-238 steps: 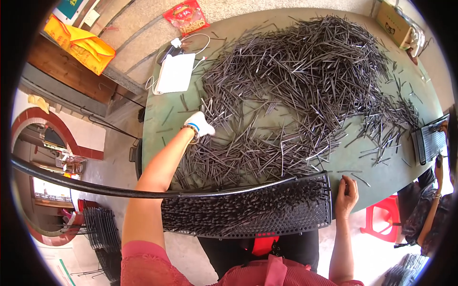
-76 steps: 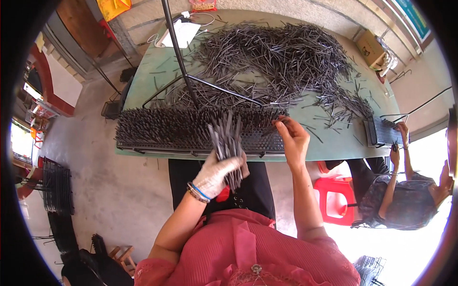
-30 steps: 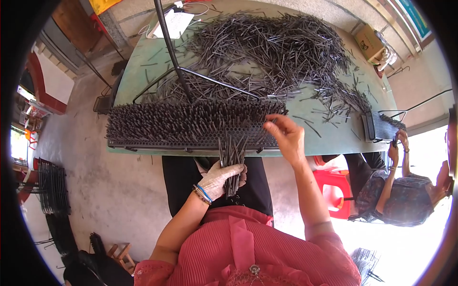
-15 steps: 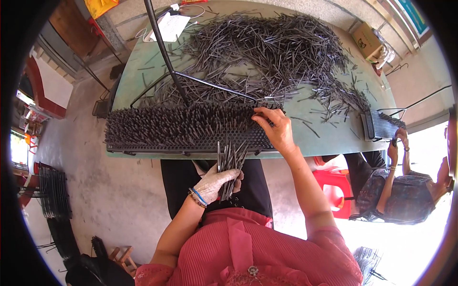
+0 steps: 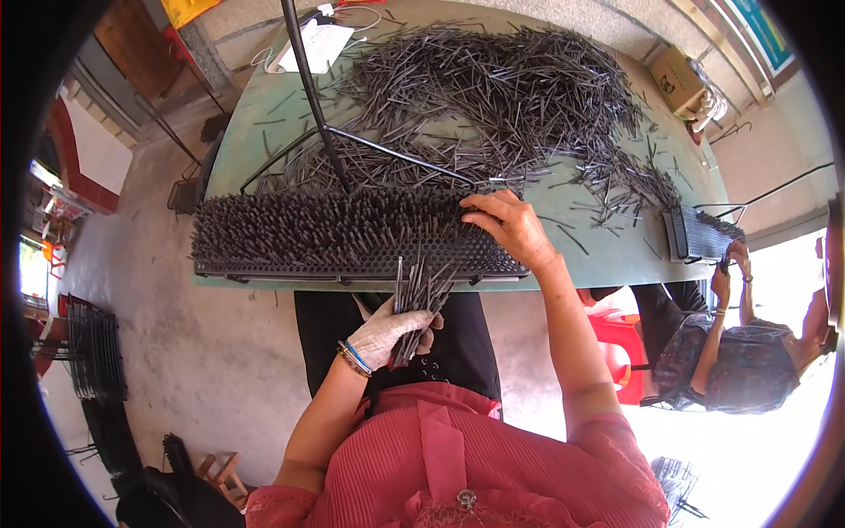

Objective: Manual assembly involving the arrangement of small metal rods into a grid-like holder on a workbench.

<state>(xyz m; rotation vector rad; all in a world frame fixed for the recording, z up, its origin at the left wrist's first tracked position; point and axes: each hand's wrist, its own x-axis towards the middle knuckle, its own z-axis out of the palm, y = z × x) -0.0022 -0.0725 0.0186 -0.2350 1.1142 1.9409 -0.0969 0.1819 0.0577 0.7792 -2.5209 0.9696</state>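
A long black perforated panel [image 5: 480,258] lies along the near table edge, with rows of dark upright strips [image 5: 299,224] standing in its holes. The front and right rows of holes are bare. My left hand [image 5: 385,337], in a pale glove, is closed around a bundle of thin black strips [image 5: 422,286] just below the panel's front edge. Bare and pinched, my right hand [image 5: 519,231] is at the panel's right end, by the last standing strips. Whatever sits between its fingertips is hidden.
A big heap of loose black strips [image 5: 502,84] covers the far part of the green table [image 5: 581,255]. A black metal frame [image 5: 314,97] rises behind the panel. At the right, a co-worker's hands [image 5: 731,268] work at a similar panel [image 5: 695,233]. A cardboard box [image 5: 676,79] stands at the far right.
My right hand has shifted slightly left and up along the panel, fingers still pinched. My left hand has moved slightly left with the bundle.
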